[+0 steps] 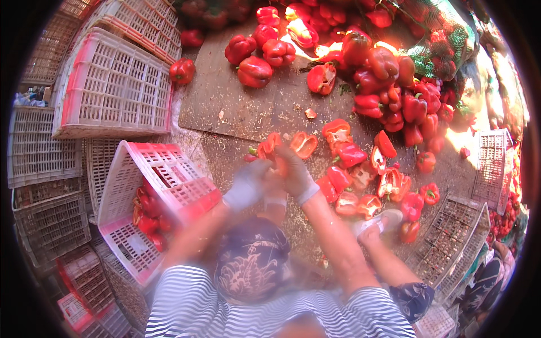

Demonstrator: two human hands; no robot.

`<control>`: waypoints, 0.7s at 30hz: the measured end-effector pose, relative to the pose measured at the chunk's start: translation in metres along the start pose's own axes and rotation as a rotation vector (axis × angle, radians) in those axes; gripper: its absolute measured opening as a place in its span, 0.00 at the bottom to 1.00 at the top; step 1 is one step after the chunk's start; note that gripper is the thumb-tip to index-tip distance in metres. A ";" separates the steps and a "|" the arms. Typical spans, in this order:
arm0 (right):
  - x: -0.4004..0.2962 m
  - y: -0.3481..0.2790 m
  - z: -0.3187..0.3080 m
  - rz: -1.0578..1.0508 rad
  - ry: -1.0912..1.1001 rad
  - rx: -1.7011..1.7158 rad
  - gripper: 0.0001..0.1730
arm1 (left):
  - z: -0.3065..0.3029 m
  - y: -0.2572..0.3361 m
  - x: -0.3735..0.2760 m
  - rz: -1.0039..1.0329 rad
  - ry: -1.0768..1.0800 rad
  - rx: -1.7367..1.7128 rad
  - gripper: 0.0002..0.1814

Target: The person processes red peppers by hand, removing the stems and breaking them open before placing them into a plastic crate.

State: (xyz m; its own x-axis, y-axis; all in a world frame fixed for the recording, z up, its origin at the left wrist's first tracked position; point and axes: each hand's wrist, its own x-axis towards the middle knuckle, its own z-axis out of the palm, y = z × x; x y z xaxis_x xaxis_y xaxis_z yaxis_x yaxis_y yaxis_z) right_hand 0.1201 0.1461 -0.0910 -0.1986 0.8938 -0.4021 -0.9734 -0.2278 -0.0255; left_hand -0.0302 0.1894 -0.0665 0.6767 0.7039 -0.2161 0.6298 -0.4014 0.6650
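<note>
My gloved left hand and gloved right hand meet in front of me. The fingers of my right hand curl around a red bell pepper piece. My left hand is against the same piece, but blur hides how its fingers close. Just beyond them lie a pepper half and an opened pepper half with its hollow inside showing. Several cut peppers are scattered to the right of my right hand. On the left, a tilted white and red plastic crate holds red peppers.
Whole red bell peppers are heaped at the far right beside a green mesh sack. Stacked plastic crates line the left. Another crate stands at right. Seeds litter the brown board. A person is at lower right.
</note>
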 end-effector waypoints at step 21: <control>0.035 0.021 0.165 -0.478 -0.120 -0.489 0.33 | 0.026 -0.042 -0.028 -0.564 0.103 -1.218 0.15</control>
State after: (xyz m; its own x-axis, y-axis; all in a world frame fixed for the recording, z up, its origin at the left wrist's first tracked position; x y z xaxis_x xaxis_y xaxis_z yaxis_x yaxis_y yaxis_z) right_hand 0.0737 0.2360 0.0455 0.2007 0.9694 -0.1411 -0.7996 0.0789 -0.5953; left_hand -0.0662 0.1712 -0.1069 0.3740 0.6613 -0.6503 0.0368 0.6900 0.7229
